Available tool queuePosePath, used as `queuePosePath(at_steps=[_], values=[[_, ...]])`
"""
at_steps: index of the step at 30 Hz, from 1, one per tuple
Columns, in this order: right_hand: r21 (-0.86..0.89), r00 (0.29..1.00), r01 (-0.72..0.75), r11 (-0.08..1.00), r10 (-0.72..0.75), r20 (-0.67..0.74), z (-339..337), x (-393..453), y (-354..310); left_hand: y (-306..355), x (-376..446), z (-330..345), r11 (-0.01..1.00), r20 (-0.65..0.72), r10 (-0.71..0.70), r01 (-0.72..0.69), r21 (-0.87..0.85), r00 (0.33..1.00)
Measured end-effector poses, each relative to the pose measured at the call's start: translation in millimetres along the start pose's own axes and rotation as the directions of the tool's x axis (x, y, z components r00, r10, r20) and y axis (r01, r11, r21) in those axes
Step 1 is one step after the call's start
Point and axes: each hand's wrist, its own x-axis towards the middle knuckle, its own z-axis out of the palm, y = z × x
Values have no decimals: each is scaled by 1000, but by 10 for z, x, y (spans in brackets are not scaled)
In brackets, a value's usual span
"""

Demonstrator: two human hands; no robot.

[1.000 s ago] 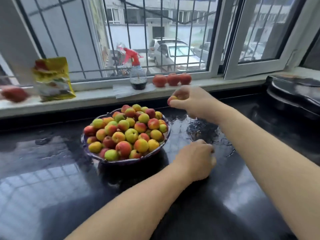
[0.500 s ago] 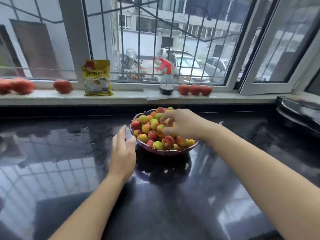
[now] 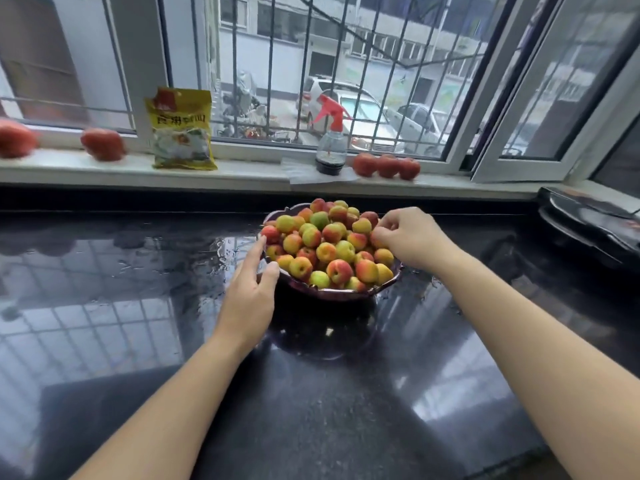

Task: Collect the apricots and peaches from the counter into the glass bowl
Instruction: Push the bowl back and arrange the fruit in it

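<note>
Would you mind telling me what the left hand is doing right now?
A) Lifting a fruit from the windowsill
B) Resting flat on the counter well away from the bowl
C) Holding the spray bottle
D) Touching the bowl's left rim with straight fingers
D: the left hand has its straight fingers against the left rim of the bowl, while the spray bottle stands untouched on the windowsill.

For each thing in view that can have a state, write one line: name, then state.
Purple glass bowl: upright, heaped with fruit.
Left hand: open, touching the bowl's rim.
Right hand: fingers curled at the fruit.
Red-topped spray bottle: upright on the sill.
Right window sash: open.
</note>
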Motion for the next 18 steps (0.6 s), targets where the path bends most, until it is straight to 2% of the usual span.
queuePosePath(at_steps=[3,8,13,14,16,18], values=[[-60,1000,-14,998,13,-6,5,-31,109,9,1,17,1000,-9,6,-6,11,1000],[108,974,219,970,-223,30,222,-106,-184,8,-2,32,999,-20,29,-29,19,999],[65,936,331,941,-336,106,413,-150,-247,20,-7,28,1000,-37,-17,18,14,999],[81,931,348,934,-355,86,418,-173,-219,17,-9,29,1000,-35,-19,19,18,999],[232,941,337,913,-331,-62,388,-212,-133,8,-5,28,999,-25,-19,20,34,999],[405,956,264,875,-180,-233,297,-205,3,-10,4,27,999,-15,-12,13,50,1000]])
